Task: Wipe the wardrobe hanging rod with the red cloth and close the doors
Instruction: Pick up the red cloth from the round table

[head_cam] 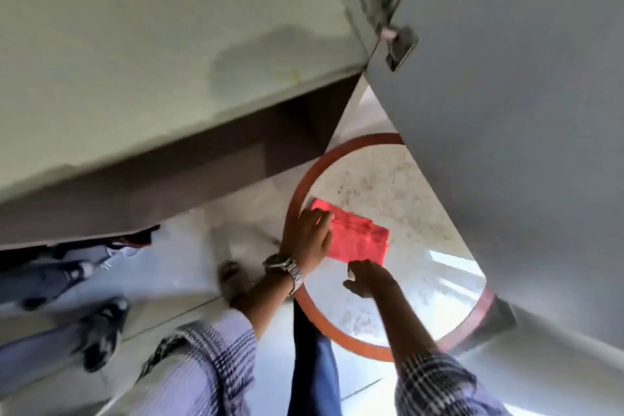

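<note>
The open wardrobe door [506, 111] at the right runs out past the top and right edges and covers the far right part of the round table [388, 186]; the left hand [305, 236] hides the near left corner of the red cloth [358, 240]; its fingertips are out of sight; the hinge [388, 17] is smeared by motion blur; a second person's legs [50, 297] at the left are cut off by the frame and blurred; the hanging rod cannot be made out.
</note>
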`<action>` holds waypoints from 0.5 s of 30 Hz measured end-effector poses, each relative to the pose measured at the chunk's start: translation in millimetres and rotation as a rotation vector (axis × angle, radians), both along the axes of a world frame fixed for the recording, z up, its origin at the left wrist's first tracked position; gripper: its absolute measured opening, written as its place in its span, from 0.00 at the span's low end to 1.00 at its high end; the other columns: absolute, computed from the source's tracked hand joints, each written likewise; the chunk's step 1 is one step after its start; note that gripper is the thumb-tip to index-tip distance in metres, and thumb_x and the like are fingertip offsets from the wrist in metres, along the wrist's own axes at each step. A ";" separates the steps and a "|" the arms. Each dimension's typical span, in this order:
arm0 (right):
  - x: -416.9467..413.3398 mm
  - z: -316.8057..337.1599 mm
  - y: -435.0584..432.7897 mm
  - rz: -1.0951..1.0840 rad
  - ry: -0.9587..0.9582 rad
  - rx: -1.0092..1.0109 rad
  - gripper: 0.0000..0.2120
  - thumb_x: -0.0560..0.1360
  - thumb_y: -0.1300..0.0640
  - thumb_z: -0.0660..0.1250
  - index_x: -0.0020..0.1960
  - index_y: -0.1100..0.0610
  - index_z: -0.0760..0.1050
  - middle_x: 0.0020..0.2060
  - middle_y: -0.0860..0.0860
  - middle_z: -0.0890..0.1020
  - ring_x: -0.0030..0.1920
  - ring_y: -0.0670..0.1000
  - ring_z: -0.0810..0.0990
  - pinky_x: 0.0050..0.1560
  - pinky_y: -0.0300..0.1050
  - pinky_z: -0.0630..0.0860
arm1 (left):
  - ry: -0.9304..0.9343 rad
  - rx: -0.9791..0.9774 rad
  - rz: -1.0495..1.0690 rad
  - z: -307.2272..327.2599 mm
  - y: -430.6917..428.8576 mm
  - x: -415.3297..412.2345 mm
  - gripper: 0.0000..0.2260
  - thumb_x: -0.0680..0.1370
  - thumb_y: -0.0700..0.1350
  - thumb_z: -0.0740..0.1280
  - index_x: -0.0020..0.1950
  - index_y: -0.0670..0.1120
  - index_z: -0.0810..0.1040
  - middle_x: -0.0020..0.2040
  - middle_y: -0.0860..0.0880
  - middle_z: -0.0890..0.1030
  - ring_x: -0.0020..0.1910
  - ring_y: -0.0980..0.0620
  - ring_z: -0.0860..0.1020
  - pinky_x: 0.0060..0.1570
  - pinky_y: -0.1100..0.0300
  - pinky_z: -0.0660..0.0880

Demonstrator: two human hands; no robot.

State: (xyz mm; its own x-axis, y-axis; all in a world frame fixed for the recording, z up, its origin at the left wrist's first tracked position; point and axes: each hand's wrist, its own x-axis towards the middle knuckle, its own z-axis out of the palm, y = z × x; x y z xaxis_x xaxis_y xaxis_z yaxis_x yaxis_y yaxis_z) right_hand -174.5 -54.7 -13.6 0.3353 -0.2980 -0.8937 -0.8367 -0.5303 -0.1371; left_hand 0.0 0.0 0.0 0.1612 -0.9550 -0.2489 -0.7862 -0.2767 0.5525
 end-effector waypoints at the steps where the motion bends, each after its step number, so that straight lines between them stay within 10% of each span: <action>1: 0.7 -25.8 -8.2 -0.002 0.013 0.055 0.22 0.82 0.48 0.64 0.71 0.58 0.71 0.70 0.58 0.75 0.70 0.58 0.74 0.67 0.49 0.73 | -0.007 0.028 -0.003 -41.1 2.8 -8.0 0.12 0.78 0.40 0.67 0.60 0.44 0.81 0.56 0.46 0.82 0.58 0.42 0.81 0.59 0.47 0.79; 6: 4.2 -127.0 -71.0 -0.359 0.157 0.487 0.20 0.78 0.41 0.69 0.38 0.56 0.80 0.51 0.61 0.86 0.26 0.41 0.83 0.33 0.37 0.78 | -0.113 0.163 -0.175 -167.3 1.8 -12.6 0.26 0.74 0.55 0.65 0.70 0.47 0.76 0.71 0.43 0.75 0.65 0.39 0.77 0.65 0.45 0.76; 9: -6.3 -137.6 -89.1 -0.640 0.003 0.549 0.19 0.78 0.43 0.69 0.36 0.55 0.82 0.37 0.54 0.88 0.26 0.42 0.83 0.30 0.34 0.77 | -0.155 0.068 -0.277 -192.6 -12.3 -0.4 0.28 0.74 0.66 0.63 0.67 0.50 0.74 0.69 0.44 0.73 0.61 0.41 0.75 0.59 0.49 0.74; 12: -16.6 -137.3 -74.2 -0.946 -0.382 -0.062 0.24 0.67 0.34 0.75 0.32 0.56 0.83 0.26 0.50 0.84 0.25 0.45 0.82 0.26 0.40 0.76 | -0.219 0.122 -0.453 -189.3 -9.1 13.3 0.37 0.70 0.74 0.64 0.70 0.49 0.74 0.70 0.42 0.74 0.64 0.41 0.75 0.63 0.48 0.77; 15: -18.1 -132.6 -29.7 -0.462 -0.450 -0.433 0.33 0.61 0.28 0.74 0.49 0.57 0.83 0.41 0.52 0.87 0.41 0.52 0.85 0.36 0.47 0.81 | -0.308 0.211 -0.531 -171.7 -18.4 15.0 0.31 0.65 0.60 0.78 0.65 0.49 0.81 0.66 0.42 0.81 0.58 0.40 0.82 0.55 0.49 0.83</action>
State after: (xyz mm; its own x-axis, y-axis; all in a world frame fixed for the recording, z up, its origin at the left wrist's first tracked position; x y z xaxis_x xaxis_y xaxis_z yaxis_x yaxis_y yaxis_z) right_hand -192.6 -84.4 -146.2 0.3953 -0.7875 -0.4729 -0.8986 -0.2251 -0.3765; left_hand 15.0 -18.4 -171.7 -0.2257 -0.8600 -0.4577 -0.9597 0.1155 0.2563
